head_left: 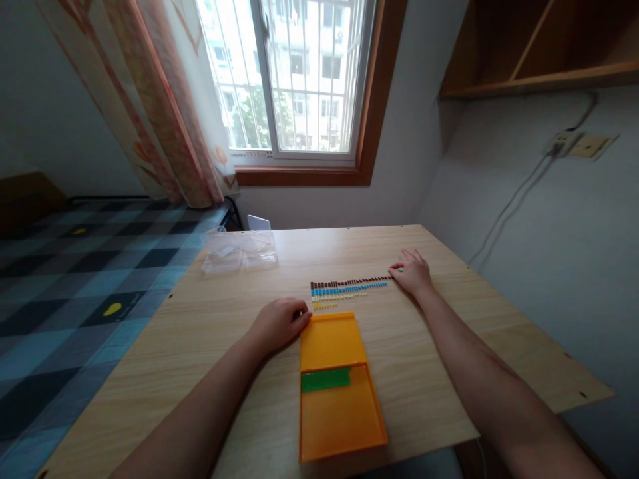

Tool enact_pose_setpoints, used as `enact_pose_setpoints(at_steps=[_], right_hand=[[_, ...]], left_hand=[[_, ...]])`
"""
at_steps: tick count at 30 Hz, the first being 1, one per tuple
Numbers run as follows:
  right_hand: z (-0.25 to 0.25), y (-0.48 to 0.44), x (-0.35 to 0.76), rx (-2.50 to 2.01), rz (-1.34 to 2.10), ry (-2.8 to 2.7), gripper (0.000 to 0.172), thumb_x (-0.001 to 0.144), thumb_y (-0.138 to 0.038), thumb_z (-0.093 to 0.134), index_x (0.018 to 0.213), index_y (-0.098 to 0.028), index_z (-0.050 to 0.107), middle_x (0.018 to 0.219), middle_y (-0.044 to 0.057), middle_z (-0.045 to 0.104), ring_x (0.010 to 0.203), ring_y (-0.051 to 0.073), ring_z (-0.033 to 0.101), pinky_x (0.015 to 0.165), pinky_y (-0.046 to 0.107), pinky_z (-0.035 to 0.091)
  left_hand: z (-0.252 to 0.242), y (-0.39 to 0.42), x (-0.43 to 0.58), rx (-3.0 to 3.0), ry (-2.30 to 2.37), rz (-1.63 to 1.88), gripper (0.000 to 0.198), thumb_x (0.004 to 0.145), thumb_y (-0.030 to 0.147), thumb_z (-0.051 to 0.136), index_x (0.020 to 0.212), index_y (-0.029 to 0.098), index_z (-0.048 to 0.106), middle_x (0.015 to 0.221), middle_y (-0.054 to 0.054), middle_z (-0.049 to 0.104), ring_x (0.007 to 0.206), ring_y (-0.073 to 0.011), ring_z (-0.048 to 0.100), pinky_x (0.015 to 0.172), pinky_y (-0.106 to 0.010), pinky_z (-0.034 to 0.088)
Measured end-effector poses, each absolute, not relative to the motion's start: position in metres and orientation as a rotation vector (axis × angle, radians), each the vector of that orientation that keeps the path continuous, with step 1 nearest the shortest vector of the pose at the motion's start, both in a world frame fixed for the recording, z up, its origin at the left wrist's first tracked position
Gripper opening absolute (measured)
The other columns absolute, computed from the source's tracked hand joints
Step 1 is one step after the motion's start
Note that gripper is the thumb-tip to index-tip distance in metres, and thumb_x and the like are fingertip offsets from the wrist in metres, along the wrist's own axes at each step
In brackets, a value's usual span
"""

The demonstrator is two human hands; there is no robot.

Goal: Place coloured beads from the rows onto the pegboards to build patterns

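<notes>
Small pieces lie in several rows on the table: a dark brown row [344, 283], a blue row [349, 289], a pale row [344, 297] and a short yellow row [325, 307]. At the right end of the brown row, my right hand [413, 273] pinches a small green piece [400, 270] between thumb and finger, its other fingers raised. My left hand [283, 322] rests with curled fingers by the upper left corner of an open orange box [344, 419]; whether its fingertips hold anything is hidden. Inside the box lies a flat green strip [325, 380].
Clear plastic cases [239, 251] stand at the table's far left. The wooden table [210, 352] reaches a wall below a barred window [314, 80]. A checked bed [100, 266] is on the left. At right, a cable [519, 189] hangs from a wall socket under a shelf.
</notes>
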State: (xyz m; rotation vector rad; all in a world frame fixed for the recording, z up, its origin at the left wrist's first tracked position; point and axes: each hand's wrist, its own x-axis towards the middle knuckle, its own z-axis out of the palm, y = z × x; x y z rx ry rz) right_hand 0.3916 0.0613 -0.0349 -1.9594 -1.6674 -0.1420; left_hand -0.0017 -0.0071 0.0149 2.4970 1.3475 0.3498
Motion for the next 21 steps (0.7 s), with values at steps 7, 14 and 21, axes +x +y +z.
enact_pose_setpoints(at_steps=[7, 14, 21], right_hand=[[0.006, 0.035, 0.385, -1.819, -0.264, -1.653, 0.02, 0.084, -0.03, 0.067, 0.087, -0.017, 0.082, 0.153, 0.016, 0.053, 0.149, 0.038, 0.034, 0.121, 0.057, 0.027], [0.066, -0.072, 0.323, -1.287, -0.418, -1.879, 0.017, 0.092, -0.03, 0.066, 0.086, -0.02, 0.078, 0.132, 0.013, 0.066, 0.122, 0.032, 0.058, 0.109, 0.053, 0.044], [0.027, -0.168, 0.26, -1.313, 0.159, -2.185, 0.014, 0.088, -0.01, 0.066, 0.089, -0.021, 0.074, 0.094, 0.006, 0.067, 0.09, 0.021, 0.062, 0.079, 0.033, 0.051]], left_hand=[[0.014, -0.006, -0.002, 2.492, 1.326, 0.358, 0.023, 0.096, 0.032, 0.054, 0.083, 0.02, 0.07, 0.086, -0.005, 0.074, 0.079, -0.0193, 0.065, 0.069, -0.029, 0.042], [0.013, -0.006, -0.002, 2.513, 1.314, 0.379, 0.023, 0.095, 0.032, 0.055, 0.082, 0.021, 0.07, 0.085, -0.005, 0.075, 0.079, -0.0196, 0.066, 0.07, -0.029, 0.041], [0.014, -0.007, 0.001, 2.552, 1.306, 0.366, 0.023, 0.095, 0.032, 0.056, 0.084, 0.021, 0.072, 0.087, -0.004, 0.076, 0.081, -0.0195, 0.066, 0.069, -0.029, 0.041]])
